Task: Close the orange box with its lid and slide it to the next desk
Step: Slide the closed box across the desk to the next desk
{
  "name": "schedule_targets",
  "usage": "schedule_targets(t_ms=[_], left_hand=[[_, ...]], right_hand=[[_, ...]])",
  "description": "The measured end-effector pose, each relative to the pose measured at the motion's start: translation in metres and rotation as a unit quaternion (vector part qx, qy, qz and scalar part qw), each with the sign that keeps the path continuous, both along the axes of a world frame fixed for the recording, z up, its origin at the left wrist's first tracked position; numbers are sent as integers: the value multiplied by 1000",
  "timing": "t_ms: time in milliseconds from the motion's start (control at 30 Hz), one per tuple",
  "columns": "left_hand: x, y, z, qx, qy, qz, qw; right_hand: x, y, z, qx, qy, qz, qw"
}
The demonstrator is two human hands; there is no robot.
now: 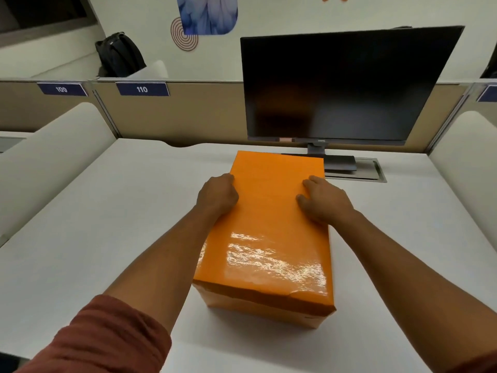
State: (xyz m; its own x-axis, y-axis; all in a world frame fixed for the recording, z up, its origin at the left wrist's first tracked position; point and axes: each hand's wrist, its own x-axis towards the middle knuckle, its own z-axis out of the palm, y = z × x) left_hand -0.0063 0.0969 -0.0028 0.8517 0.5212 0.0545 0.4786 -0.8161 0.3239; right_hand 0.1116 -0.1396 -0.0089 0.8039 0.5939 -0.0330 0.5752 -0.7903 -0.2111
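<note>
The orange box (269, 238) stands in the middle of the white desk (107, 238), its glossy orange lid seated on top and overlapping the box body at the near edge. My left hand (217, 196) grips the lid's left edge with the fingers curled over the side. On the lid's right edge lies my right hand (322, 203), thumb on top and fingers down the side. Both hands hold the box around its far half.
A dark monitor (347, 87) stands right behind the box, its foot beside a grey cable hatch (376, 173). Low white dividers rise at the left (53, 157) and right (468, 146) of the desk. A black backpack (118, 55) sits beyond the partition labelled 110.
</note>
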Motion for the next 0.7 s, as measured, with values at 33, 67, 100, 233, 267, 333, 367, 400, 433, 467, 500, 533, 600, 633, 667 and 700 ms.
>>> schedule_targets(t_ms=[33, 67, 100, 233, 267, 333, 367, 400, 433, 467, 500, 533, 600, 633, 667, 700], left_hand=[[1, 1, 0, 3, 7, -2, 1000], [1, 3, 1, 3, 13, -6, 1000], [1, 3, 1, 1, 17, -9, 1000], [-7, 7, -2, -22, 29, -18, 999], [-9, 7, -4, -39, 23, -18, 999], [-14, 5, -7, -74, 3, -25, 997], [-17, 4, -9, -95, -7, -28, 995], [-21, 3, -11, -124, -22, -21, 992], [-24, 2, -13, -169, -40, 1, 985], [-28, 3, -14, -229, -57, 39, 971], [-32, 5, -15, -294, -70, 80, 950], [-36, 8, -17, -356, -73, 108, 925], [-45, 13, -15, -443, -29, 127, 887], [-50, 15, -13, -464, 4, 124, 877], [-53, 17, -12, -473, 32, 119, 872], [-55, 19, -12, -475, 47, 114, 871]], right_hand=[[1, 1, -2, 2, -5, 0, 1000], [1, 1, -3, 2, -7, 1, 1000], [0, 1, -3, 2, -8, 1, 1000], [-3, -1, -4, 36, 33, 14, 999], [-4, -4, -4, 76, 65, 16, 995], [-13, -14, -5, 225, 143, -31, 963], [-18, -21, -8, 304, 159, -76, 936], [-23, -28, -12, 359, 162, -126, 911], [-27, -34, -15, 384, 174, -171, 891], [-29, -40, -19, 390, 205, -202, 875], [-31, -44, -23, 387, 252, -221, 859], [-33, -47, -26, 384, 303, -233, 840], [-38, -49, -28, 367, 375, -238, 817], [-40, -50, -29, 361, 388, -237, 814], [-41, -49, -30, 359, 392, -237, 813], [-41, -47, -29, 360, 389, -235, 815]])
